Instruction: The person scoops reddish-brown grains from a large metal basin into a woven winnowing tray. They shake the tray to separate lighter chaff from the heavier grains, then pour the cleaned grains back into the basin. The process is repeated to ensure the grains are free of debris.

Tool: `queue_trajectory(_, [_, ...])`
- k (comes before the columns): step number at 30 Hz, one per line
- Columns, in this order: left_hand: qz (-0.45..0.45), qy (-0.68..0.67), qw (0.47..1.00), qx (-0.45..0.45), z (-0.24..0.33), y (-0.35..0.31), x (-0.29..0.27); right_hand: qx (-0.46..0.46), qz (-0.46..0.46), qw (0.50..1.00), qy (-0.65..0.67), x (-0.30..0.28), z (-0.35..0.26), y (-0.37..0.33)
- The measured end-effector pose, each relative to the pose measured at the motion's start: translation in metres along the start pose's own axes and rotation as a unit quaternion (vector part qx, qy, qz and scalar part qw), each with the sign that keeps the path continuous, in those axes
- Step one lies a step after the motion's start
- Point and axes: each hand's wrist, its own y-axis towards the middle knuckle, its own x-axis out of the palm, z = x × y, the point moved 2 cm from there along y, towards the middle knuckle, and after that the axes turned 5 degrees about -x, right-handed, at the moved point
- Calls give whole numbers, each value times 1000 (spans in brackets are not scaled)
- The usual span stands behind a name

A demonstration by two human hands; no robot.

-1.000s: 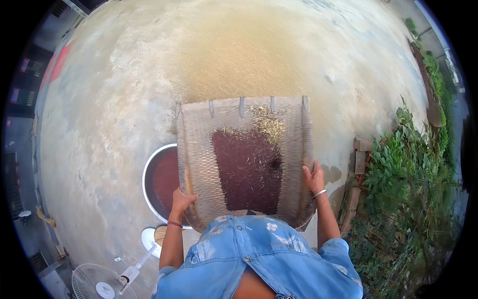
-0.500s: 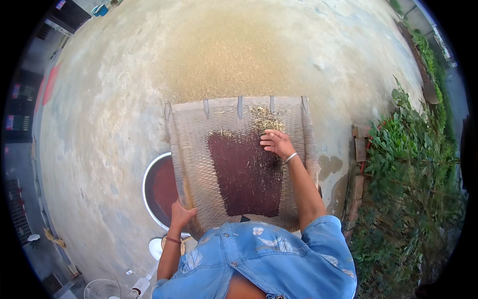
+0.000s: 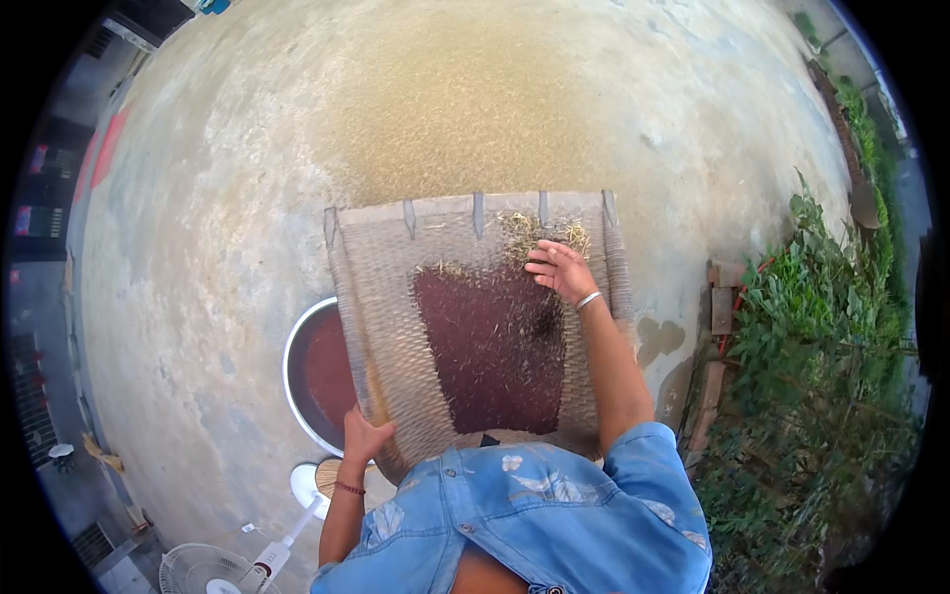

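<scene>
Gripping the left side rim of a woven winnowing basket [image 3: 391, 342], the left hand [image 3: 366, 436] is closed around the edge near the person's body, thumb lying over the inner side. The right hand [image 3: 564, 274] has hold of nothing visible; its fingers are loosely extended and slightly parted, palm partly turned inward, beside a tuft of pale straw chaff [image 3: 521, 232] near the basket's far right corner. Whether the fingertips touch the chaff cannot be told. The basket sits directly before the person's waist, its middle covered with dark red grain [image 3: 490, 356] flecked with straw bits. A silver bangle [image 3: 588, 300] circles the right wrist, a red beaded bracelet [image 3: 349, 488] the left. Just left, partly hidden by the basket, a round metal basin [image 3: 288, 361] holds more reddish contents. Beyond the far edge, golden chaff is scattered over concrete ground [image 3: 228, 257]. A white electric fan [image 3: 203, 571] is at lower left; bricks [image 3: 721, 312] and leafy green plants [image 3: 811, 287] line the right.
</scene>
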Motion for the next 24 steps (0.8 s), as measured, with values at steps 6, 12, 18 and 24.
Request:
queue_trajectory(6, [10,11,1000,10,-4,1,3,24,-10,999,-21,22,3,31])
queue_trajectory(12, [8,-3,1000,5,-5,0,3,-126,115,983,64,-26,-39,33])
queue_trajectory(18, [14,5,1000,14,-11,0,4,106,29,984,-137,-36,-48,18])
queue_trajectory(24, [-4,11,1000,13,-5,3,3,-143,249,955,-78,-59,-95,50])
